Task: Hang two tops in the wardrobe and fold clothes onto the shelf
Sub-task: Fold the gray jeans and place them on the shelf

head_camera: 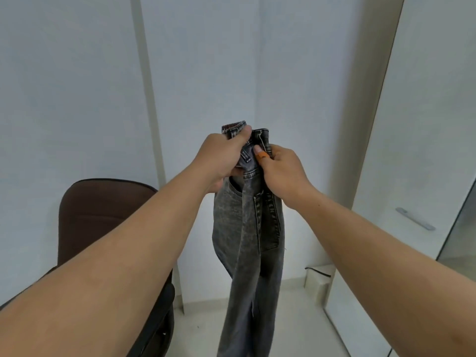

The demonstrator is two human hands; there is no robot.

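A pair of grey washed jeans [247, 228] hangs lengthwise in front of me, the legs dropping out of view below. My left hand [221, 155] grips the waistband from the left, thumb on top. My right hand [280, 171] pinches the waistband from the right; an orange plaster wraps its thumb. Both hands are close together at chest height. A white wardrobe door [417, 150] with a metal handle [415, 218] stands on the right. No shelf, hanger or tops are in view.
A brown padded chair [103, 215] stands at the lower left, close under my left forearm. White wall panels fill the background. A white box with a dark cable [318, 279] sits on the pale floor by the wardrobe.
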